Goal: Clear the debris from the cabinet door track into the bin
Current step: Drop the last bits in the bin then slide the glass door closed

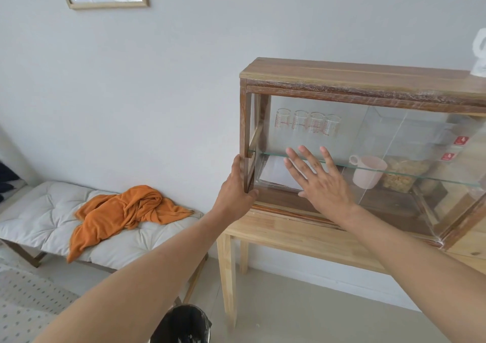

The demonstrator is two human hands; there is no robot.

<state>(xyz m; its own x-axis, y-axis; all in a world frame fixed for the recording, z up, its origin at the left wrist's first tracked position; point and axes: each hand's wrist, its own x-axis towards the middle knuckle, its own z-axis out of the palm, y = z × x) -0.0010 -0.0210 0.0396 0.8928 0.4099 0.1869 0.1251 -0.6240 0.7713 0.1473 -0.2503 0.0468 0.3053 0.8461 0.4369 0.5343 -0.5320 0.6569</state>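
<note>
A wooden cabinet [355, 78] with sliding glass doors [328, 132] stands on a light wooden table [289, 233]. My left hand [236, 187] grips the cabinet's left front corner post, fingers wrapped round the frame. My right hand [319, 179] lies flat with fingers spread against the left glass door, low down near the bottom door track [284, 208]. I cannot make out any debris in the track from here. A black-lined bin [181, 324] sits on the floor at the bottom edge, under my left forearm.
Inside the cabinet are several glasses [307, 123], a pink mug [368, 170] and food jars [402, 175]. A cushioned bench [34, 221] with an orange cloth [123, 211] stands at the left. A white object [480, 53] sits on the cabinet top.
</note>
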